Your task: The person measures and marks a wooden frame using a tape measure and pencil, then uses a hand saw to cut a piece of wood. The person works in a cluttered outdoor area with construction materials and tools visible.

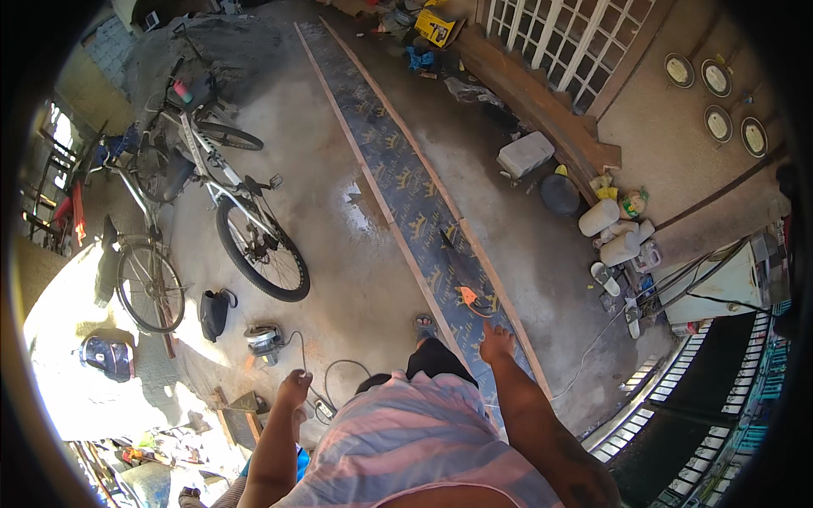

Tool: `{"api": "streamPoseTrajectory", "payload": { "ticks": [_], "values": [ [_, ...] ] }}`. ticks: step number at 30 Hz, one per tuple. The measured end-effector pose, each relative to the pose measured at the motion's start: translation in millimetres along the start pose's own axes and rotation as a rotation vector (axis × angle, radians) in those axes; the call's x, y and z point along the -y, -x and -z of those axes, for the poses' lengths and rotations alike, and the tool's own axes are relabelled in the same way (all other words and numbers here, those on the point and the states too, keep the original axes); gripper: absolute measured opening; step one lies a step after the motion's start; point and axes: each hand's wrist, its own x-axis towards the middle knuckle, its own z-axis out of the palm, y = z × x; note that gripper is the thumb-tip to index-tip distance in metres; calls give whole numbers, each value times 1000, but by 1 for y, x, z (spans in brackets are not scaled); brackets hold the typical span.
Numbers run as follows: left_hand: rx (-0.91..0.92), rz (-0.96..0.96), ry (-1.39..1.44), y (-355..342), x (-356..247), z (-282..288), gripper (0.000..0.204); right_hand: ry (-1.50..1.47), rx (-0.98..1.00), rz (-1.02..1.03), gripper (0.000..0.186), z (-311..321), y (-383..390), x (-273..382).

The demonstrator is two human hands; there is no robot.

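My left hand [295,389] is low at the left, its fingers curled round a thin dark power cord [303,351]. The cord comes from a circular saw [264,341] resting on the concrete floor, and more of it loops beside my leg. My right hand [497,345] is above a long dark panel [405,182] with a gold crown print, fingers stretched and nothing seen in them. Just beyond those fingers, a handsaw with an orange handle [468,296] lies on the panel, its dark blade pointing away. Wooden strips [351,144] run along both long edges of the panel.
Two bicycles [246,216] stand at the left, near a black bag [216,313] and a helmet [108,356]. At the right are a pale block [525,155], plastic jugs [599,218] and slippers [605,278]. A white cable [584,366] crosses the floor.
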Motion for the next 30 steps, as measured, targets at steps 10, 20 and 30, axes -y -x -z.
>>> {"api": "streamPoseTrajectory", "payload": {
  "ticks": [10,20,30],
  "values": [
    [467,451,-7,-105,24,25,61,-75,410,230,76,141,-215,107],
    [-2,-159,-96,-624,-308,318,62,-482,110,-55,57,353,-467,196],
    [-333,-776,545,-822,-841,590,42,-394,262,26,52,442,-737,154]
  ]
}}
